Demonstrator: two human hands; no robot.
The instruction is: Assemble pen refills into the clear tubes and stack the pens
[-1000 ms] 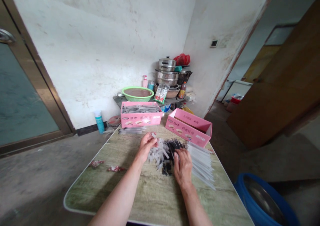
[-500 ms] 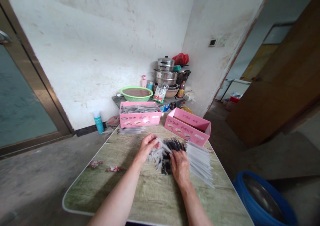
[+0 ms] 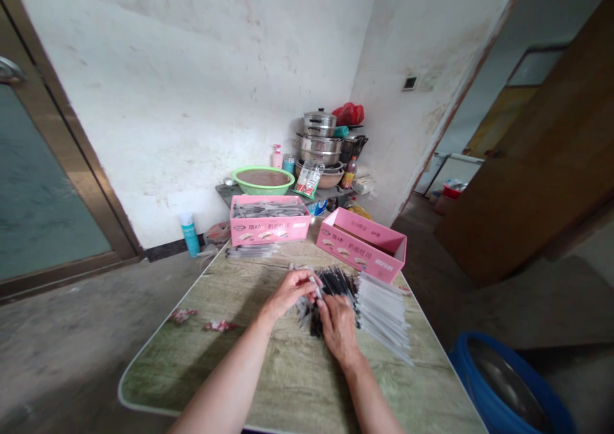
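Observation:
My left hand [image 3: 293, 291] is closed, its thumb and fingers pinching a short, pale plastic pen part [image 3: 314, 284]. The closed fingertips of my right hand [image 3: 339, 325] meet the lower end of this piece. Under and around both hands lie small whitish plastic pieces [image 3: 302, 311], partly hidden by my fingers. A heap of slim black pen parts [image 3: 338, 280] sits just beyond my right hand. To its right, clear pen barrels [image 3: 384, 312] are spread in a row.
A pink box [image 3: 269, 231] full of pens stands at the table's far left, with loose pens [image 3: 252, 251] before it. Another pink box [image 3: 362, 248] stands right of it. Behind are a green basin [image 3: 263, 190] and stacked pots [image 3: 320, 143]. A blue tub [image 3: 460, 364] is at right.
My hands have come closer together over the pile; the left moved right and the right slightly left. The long pale piece seen between them earlier now shows only as a short length.

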